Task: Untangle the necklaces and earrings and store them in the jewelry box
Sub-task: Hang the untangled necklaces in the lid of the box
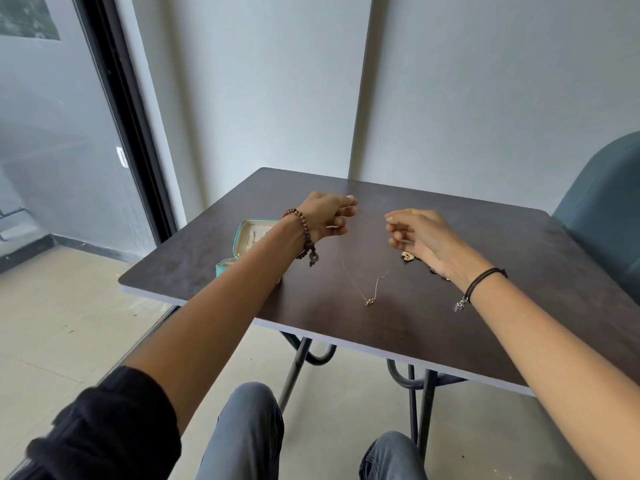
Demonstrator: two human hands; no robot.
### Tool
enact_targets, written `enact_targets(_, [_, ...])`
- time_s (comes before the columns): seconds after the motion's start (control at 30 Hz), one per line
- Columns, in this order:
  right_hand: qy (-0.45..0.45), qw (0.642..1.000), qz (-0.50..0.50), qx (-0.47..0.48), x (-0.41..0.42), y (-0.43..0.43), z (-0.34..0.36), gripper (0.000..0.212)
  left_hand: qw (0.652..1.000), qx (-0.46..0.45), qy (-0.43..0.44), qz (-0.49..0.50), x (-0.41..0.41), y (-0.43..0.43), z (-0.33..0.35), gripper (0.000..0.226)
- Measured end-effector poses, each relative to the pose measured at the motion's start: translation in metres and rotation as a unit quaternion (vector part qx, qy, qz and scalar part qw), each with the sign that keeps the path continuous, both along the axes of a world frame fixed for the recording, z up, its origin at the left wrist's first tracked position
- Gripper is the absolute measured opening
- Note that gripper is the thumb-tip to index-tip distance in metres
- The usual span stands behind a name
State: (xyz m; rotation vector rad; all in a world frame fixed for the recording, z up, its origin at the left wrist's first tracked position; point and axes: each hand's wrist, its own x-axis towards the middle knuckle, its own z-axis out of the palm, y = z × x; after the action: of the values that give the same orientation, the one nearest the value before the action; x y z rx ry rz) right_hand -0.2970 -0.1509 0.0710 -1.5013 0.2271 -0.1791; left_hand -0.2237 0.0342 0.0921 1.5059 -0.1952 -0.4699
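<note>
A thin gold necklace (360, 285) hangs in a V above the dark table (467, 237), its small gold pendant (369, 302) at the lowest point near the tabletop. My left hand (327, 214) pinches one end of the chain, raised above the table. Opposite it, my right hand (417, 237) pinches the other end at about the same height. The teal jewelry box (247, 242) lies open at the table's left side, partly hidden behind my left forearm. Gold earrings (408, 255) with dark parts lie on the table under my right hand, partly covered.
A teal chair (602, 209) stands at the table's right side. Grey walls close off the back, with a dark door frame (128, 126) at the left. My knees are under the table's near edge beside its metal legs (298, 365).
</note>
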Motion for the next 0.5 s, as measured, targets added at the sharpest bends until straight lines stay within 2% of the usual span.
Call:
enact_targets(0.3, [-0.001, 1.0, -0.003, 0.005, -0.015, -0.006, 0.002, 0.012, 0.997, -0.072, 0.017, 0.021, -0.006, 0.022, 0.011, 0.011])
enact_targets(0.5, [-0.004, 1.0, -0.001, 0.014, -0.025, -0.012, 0.004, 0.019, 0.995, -0.091, 0.013, 0.043, -0.007, 0.027, 0.014, 0.021])
